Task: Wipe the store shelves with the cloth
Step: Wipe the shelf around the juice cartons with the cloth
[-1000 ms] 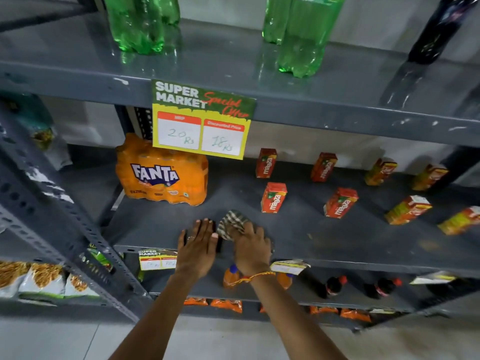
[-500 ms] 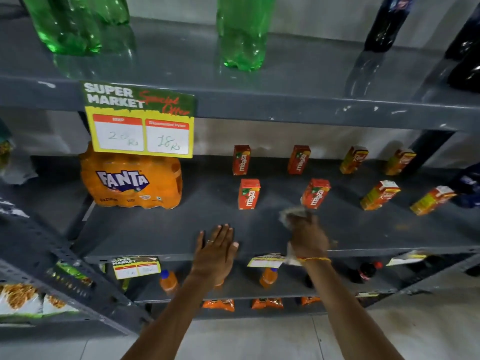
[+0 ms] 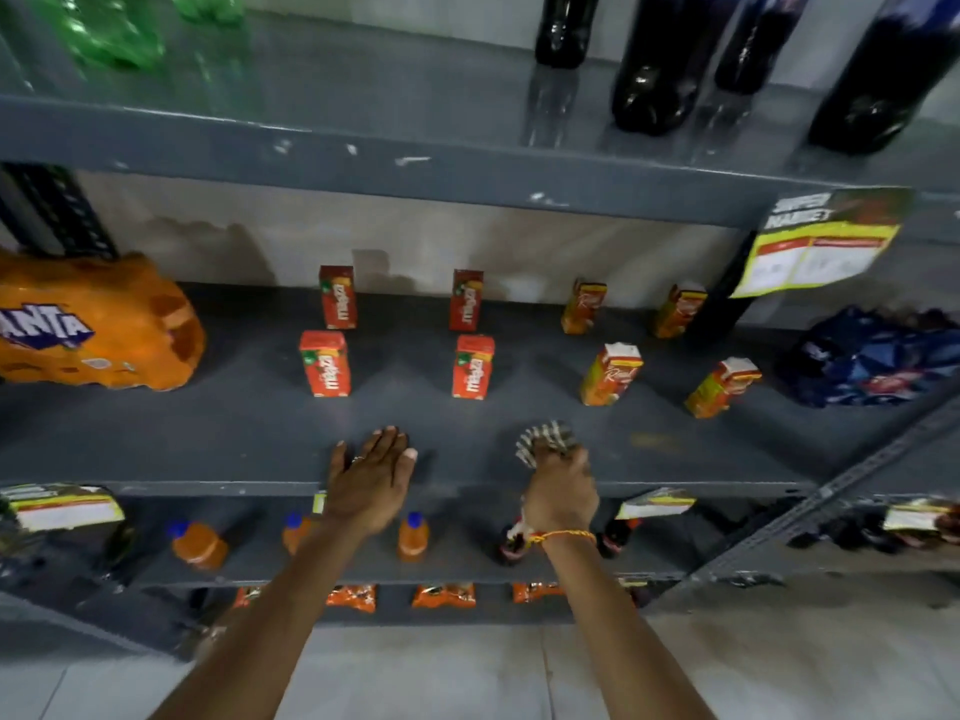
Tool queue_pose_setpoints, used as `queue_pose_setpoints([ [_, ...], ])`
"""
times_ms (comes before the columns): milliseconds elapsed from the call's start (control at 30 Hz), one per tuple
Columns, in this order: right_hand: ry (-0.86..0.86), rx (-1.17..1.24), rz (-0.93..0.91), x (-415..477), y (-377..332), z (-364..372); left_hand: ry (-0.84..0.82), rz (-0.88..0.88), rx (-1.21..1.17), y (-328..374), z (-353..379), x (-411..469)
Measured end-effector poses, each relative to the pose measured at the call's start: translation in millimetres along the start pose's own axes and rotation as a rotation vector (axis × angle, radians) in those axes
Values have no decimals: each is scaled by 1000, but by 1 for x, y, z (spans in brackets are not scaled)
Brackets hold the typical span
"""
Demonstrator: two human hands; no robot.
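Note:
A checked cloth [image 3: 543,440] lies bunched on the front part of the grey middle shelf [image 3: 675,449]. My right hand [image 3: 561,493] is closed over it and presses it onto the shelf, just in front of the juice cartons. My left hand [image 3: 370,478] rests flat and open on the shelf's front edge, fingers spread, about a hand's width left of the cloth. A thread band circles my right wrist.
Red Maaza cartons [image 3: 325,363] and orange-yellow juice cartons [image 3: 610,375] stand behind the hands. A Fanta pack [image 3: 93,324] sits at the left, a dark blue pack [image 3: 872,356] at the right. Dark bottles [image 3: 654,65] stand on the upper shelf; a price tag [image 3: 821,244] hangs from it.
My right hand has slid the cloth to the right along the middle shelf. My left hand followed along the front edge, and the view shifted right, past the price tag.

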State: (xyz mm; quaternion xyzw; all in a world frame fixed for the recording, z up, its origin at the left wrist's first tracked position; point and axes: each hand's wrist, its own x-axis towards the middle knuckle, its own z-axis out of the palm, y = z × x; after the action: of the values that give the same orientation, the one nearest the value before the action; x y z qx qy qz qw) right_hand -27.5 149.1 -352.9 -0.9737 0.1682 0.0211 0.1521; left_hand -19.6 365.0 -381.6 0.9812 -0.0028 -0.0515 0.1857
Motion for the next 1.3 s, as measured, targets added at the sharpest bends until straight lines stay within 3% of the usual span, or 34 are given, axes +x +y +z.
queue_pose_setpoints([
  [100,-5,34,20,4,11,-13,5,-26,-32,24,12,0],
  [233,-141,35,-433,-8,-44,7,171,-95,-191,27,16,3],
  [300,-192,-31,-571,-7,-60,18,221,-120,-260,26,15,5],
  [467,-118,-112,-281,28,-8,-2,232,-76,-144,41,17,0],
  [633,-28,57,110,49,67,-38,191,95,-35,78,32,-4],
  [700,-13,89,98,49,66,-43,168,140,-45,92,36,-3],
  [833,-143,16,-368,32,21,-30,154,123,-121,105,44,8],
  [900,-193,-40,-434,34,17,-24,172,121,-124,107,49,14],
  [1033,-178,-133,-223,68,60,-42,162,126,-52,125,55,20],
  [1300,-132,34,295,88,173,-108,42,192,144,167,76,30],
])
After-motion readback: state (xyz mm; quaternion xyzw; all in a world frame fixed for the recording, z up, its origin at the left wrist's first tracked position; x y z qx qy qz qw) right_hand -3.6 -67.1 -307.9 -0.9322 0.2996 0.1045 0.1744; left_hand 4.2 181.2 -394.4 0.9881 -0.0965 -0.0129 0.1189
